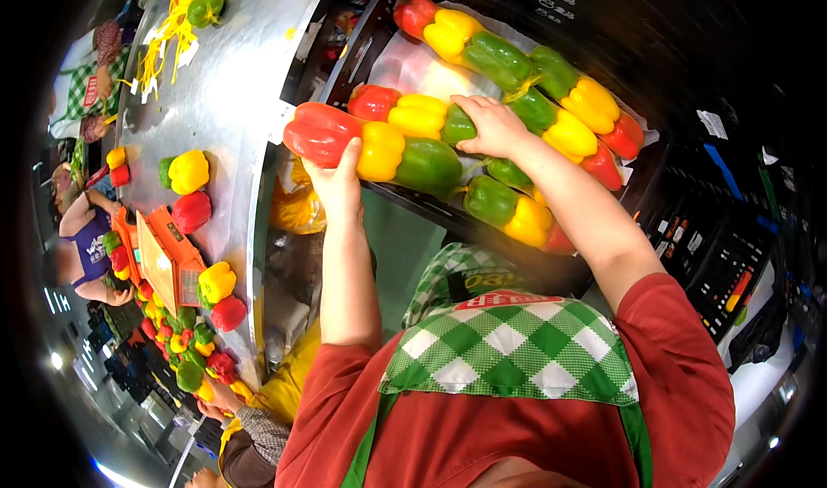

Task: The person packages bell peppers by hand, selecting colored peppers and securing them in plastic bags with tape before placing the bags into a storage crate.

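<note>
My left hand grips a large red bell pepper at the near left corner of a black plastic crate. In line with that pepper lie a yellow bell pepper and a green one. My right hand rests over the crate, its fingers around a green bell pepper that ends a row with a yellow pepper and a red one. More such rows lie in the crate, some joined end to end by yellow ties.
Left of the crate runs a steel table with an orange scale, loose peppers and a bundle of yellow ties. Co-workers stand along it; one's hands are near the pepper pile. Black crates stand at right.
</note>
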A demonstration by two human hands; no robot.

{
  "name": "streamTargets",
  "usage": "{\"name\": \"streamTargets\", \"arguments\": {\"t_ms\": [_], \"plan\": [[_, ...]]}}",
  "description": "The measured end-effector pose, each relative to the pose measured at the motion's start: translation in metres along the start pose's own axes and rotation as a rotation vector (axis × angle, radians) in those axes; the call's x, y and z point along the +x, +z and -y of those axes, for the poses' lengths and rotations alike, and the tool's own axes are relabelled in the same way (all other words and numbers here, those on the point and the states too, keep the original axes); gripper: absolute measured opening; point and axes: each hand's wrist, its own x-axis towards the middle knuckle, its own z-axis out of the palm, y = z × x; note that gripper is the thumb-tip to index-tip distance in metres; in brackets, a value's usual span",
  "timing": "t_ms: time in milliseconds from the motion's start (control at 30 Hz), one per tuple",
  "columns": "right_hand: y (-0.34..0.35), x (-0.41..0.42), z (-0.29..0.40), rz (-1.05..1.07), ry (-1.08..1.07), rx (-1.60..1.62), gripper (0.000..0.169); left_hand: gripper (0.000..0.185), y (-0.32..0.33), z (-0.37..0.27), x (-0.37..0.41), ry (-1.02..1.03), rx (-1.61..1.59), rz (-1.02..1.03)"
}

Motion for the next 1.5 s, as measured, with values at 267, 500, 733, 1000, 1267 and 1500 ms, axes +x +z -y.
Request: {"name": "streamTargets", "arguments": {"t_ms": [267, 500, 733, 1000, 1267, 1500], "plan": [[-0.02, -0.071, -0.023, -0.33, -0.029, 0.151, 0.051, 0.104, 0.022, 0.006, -0.012, 0.092, 0.497, 0.097], [-0.008, -0.092, 0.035, -0.352, -0.139, 0.348, 0.038, 0.108, 0.018, 0.005, -0.007, 0.056, 0.457, 0.094], [0.014, 0.016, 0.05, -0.288, -0.077, 0.128, 0.056, 0.109, 0.016, 0.017, -0.02, 0.322, 0.745, 0.006], [0.028, 0.082, 0.023, 0.283, -0.022, 0.275, 0.078, 0.098, 0.013, 0.011, -0.021, 0.318, 0.965, 0.023], [0.002, 0.068, 0.026, 0.177, 0.019, 0.169, 0.063, 0.084, -0.004, -0.012, -0.013, 0.137, 1.277, 0.082], [0.01, 0.056, 0.026, -0.024, -0.024, 0.074, 0.062, 0.05, -0.007, -0.007, 0.009, 0.181, 1.51, 0.159]]}}
